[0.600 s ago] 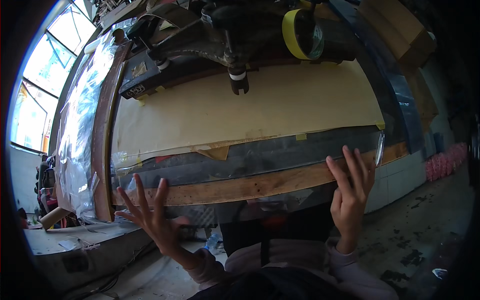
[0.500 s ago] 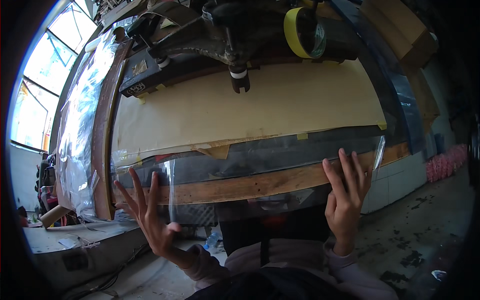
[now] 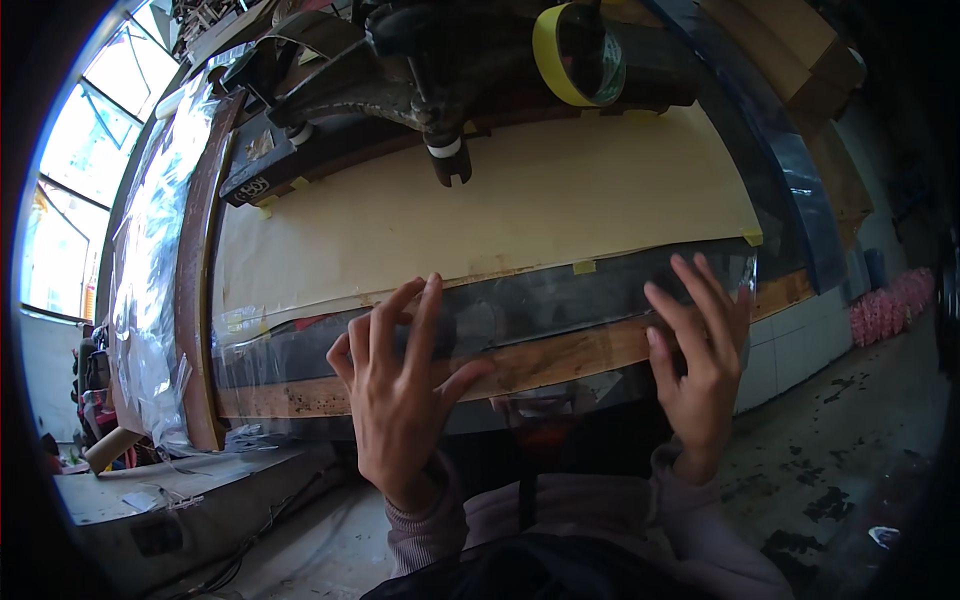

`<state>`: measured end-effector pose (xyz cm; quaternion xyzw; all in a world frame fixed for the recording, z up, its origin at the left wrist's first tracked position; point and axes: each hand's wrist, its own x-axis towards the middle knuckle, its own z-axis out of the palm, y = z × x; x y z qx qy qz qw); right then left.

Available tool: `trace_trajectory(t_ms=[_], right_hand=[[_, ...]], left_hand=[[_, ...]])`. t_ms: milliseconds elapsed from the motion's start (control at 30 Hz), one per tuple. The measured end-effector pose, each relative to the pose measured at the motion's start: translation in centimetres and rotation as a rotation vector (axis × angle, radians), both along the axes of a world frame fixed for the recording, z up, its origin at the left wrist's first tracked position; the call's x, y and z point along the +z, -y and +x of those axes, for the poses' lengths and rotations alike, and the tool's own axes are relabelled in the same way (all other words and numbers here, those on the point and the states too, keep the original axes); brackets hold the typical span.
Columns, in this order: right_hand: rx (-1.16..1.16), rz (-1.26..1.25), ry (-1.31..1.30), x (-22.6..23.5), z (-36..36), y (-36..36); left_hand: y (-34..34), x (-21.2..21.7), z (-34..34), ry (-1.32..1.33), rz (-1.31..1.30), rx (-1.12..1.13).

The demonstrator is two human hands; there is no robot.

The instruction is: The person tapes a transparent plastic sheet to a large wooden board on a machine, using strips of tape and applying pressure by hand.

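a long worktop runs across the middle of the frame, its wooden front edge bending from lower left to right. most of its top is covered by a pale tan sheet of paper, held at the edges with small bits of yellow tape. below the paper lies a dark strip, and over that strip and the wooden edge a clear plastic film is stretched, shiny and slightly creased. more crinkled clear plastic hangs over the left end of the worktop, beside the bright windows at the left edge of the frame. at the top centre a dark clamp-like tool stands on the far side of the paper, and a roll of yellow tape sits just to its right. a stained concrete floor shows at lower right.

the left hand is at lower centre, palm toward the film, fingers spread wide and pointing up, tips resting on the film over the dark strip, thumb out to the right across the wooden edge. the right hand is at centre right, fingers spread likewise, tips on the film near its right end. neither hand grips anything; both lie flat. both forearms rise from the lower edge in pale sleeves, wrists bent back.
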<state>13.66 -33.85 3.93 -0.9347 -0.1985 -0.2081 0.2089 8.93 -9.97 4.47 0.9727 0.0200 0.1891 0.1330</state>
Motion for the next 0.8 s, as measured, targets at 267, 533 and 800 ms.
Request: trace_trajectory(t_ms=[267,533,800], right_hand=[[0.354,0.187,-0.159,1.5,3.3,-0.8],[0.447,0.436,-0.291,5.6,4.6,0.3],[0.427,0.373,-0.120,8.6,4.2,1.7]], left_hand=[[-1.7,1.4,2.1,0.045,-0.229,-0.344],[-2.1,4.3,2.7,-0.002,-0.664,-0.343],[-2.2,7.9,2.1,0.027,-0.534,-0.372]])
